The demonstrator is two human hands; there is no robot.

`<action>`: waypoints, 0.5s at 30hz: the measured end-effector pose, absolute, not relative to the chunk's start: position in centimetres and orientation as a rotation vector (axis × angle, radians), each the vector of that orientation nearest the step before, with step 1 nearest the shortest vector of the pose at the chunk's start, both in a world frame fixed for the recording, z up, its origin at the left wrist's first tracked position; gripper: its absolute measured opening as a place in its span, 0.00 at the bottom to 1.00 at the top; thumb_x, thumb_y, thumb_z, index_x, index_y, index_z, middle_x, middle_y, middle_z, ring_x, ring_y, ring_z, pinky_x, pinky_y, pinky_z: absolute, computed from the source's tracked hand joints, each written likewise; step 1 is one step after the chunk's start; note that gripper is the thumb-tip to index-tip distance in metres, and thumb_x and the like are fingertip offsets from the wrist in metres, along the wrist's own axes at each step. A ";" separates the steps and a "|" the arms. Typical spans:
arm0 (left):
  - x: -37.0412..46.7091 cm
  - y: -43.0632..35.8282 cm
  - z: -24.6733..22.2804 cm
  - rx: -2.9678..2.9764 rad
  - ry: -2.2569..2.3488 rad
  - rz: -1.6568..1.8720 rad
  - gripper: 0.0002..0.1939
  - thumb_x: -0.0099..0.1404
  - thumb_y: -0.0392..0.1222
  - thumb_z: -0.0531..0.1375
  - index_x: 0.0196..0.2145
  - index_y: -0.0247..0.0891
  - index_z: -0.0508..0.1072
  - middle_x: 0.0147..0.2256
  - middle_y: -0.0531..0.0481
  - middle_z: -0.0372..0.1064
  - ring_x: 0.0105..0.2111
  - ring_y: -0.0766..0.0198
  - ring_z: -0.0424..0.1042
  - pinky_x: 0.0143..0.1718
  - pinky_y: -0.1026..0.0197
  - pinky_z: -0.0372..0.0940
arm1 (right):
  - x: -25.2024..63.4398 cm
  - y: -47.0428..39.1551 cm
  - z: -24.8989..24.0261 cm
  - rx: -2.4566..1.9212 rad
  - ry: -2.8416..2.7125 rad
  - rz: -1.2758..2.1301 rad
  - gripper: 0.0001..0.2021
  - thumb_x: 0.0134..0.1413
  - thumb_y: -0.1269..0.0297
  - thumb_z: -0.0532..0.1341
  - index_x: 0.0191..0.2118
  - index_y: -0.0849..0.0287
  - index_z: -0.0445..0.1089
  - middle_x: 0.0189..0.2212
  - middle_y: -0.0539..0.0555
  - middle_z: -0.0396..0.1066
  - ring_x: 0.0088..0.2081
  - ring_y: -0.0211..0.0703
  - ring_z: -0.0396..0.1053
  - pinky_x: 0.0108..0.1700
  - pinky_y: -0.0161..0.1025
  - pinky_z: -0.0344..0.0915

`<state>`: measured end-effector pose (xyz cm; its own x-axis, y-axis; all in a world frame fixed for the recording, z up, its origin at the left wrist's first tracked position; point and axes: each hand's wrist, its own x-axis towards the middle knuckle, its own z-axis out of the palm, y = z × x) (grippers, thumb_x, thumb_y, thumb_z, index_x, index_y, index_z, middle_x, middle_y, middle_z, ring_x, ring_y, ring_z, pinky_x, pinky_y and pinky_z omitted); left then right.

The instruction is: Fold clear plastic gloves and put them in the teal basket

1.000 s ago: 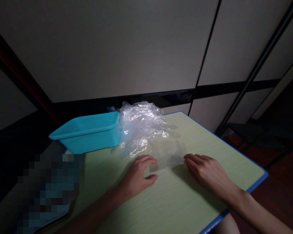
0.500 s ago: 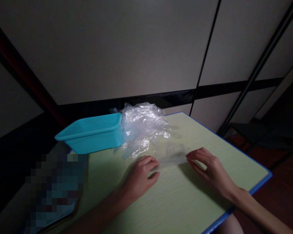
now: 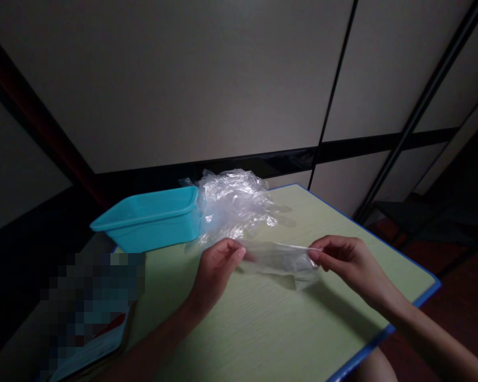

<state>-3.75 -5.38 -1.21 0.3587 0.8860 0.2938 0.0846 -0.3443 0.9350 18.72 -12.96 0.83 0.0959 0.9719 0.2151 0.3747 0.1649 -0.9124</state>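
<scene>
A clear plastic piece [image 3: 279,260], thin and see-through, is stretched between my hands above the pale green table [image 3: 239,329]. My left hand [image 3: 219,265] pinches its left end between thumb and fingers. At the other end, my right hand [image 3: 342,257] grips the upper corner with its fingertips, and a loose part hangs below. Beyond my hands lies a crumpled heap of clear plastic [image 3: 239,199], resting against the right end of a turquoise basin [image 3: 151,220].
A blurred, pixelated item [image 3: 95,318] lies at the table's left side. Pale cabinet panels [image 3: 207,85] with a dark band stand behind the table. The blue table edge [image 3: 414,305] runs along the right, with a dark chair [image 3: 422,223] beyond.
My left hand has moved slightly left and up and closed on the plastic. The plastic is now lifted and stretched, its loose part hanging down. My right hand has shifted a little right.
</scene>
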 end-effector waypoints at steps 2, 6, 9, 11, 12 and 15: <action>-3.8 -5.5 -0.5 1.624 0.894 1.082 0.08 0.58 0.41 0.54 0.24 0.36 0.66 0.23 0.52 0.70 0.25 0.65 0.69 0.30 0.65 0.63 | 18.5 -12.9 1.0 -1.358 -1.378 0.886 0.08 0.45 0.59 0.62 0.24 0.59 0.70 0.17 0.47 0.67 0.20 0.33 0.62 0.21 0.30 0.59; -3.7 -5.6 0.2 1.472 0.911 1.085 0.09 0.55 0.44 0.56 0.22 0.36 0.65 0.20 0.55 0.67 0.22 0.66 0.68 0.25 0.66 0.63 | 18.3 -13.0 0.6 -1.284 -1.226 1.095 0.09 0.41 0.60 0.65 0.25 0.61 0.71 0.18 0.48 0.68 0.19 0.30 0.60 0.22 0.28 0.58; -3.8 -5.3 0.2 1.407 0.950 1.068 0.10 0.52 0.45 0.58 0.22 0.36 0.64 0.19 0.57 0.65 0.17 0.68 0.66 0.20 0.67 0.63 | 18.2 -13.2 -0.2 -1.239 -1.134 1.218 0.10 0.41 0.59 0.66 0.26 0.62 0.72 0.18 0.49 0.68 0.19 0.29 0.61 0.22 0.28 0.58; -3.8 -5.1 -0.1 1.421 0.992 1.028 0.11 0.51 0.46 0.58 0.22 0.36 0.63 0.19 0.57 0.65 0.15 0.69 0.65 0.18 0.67 0.62 | 18.1 -13.3 -0.7 -1.229 -1.080 1.274 0.11 0.42 0.59 0.65 0.25 0.63 0.72 0.18 0.50 0.69 0.19 0.29 0.62 0.22 0.27 0.58; -3.8 -4.9 -0.4 1.433 1.008 1.001 0.11 0.51 0.47 0.58 0.22 0.36 0.63 0.19 0.57 0.64 0.14 0.69 0.65 0.17 0.67 0.62 | 18.0 -13.3 -0.9 -1.230 -1.054 1.292 0.11 0.42 0.59 0.65 0.25 0.63 0.72 0.18 0.50 0.69 0.19 0.29 0.62 0.22 0.27 0.59; -3.6 -4.1 -1.1 1.451 1.040 0.908 0.12 0.50 0.47 0.58 0.21 0.37 0.61 0.18 0.57 0.64 0.13 0.69 0.64 0.15 0.67 0.61 | 17.9 -13.5 -1.8 -1.255 -0.995 1.332 0.11 0.41 0.59 0.65 0.24 0.63 0.72 0.18 0.51 0.70 0.19 0.29 0.64 0.23 0.27 0.61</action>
<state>-3.61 -4.14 -1.14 0.3260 0.9454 -0.0058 0.1220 -0.0360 0.9919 17.94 -13.54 -1.76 0.0507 0.9862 -0.1574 -0.1284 -0.1499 -0.9803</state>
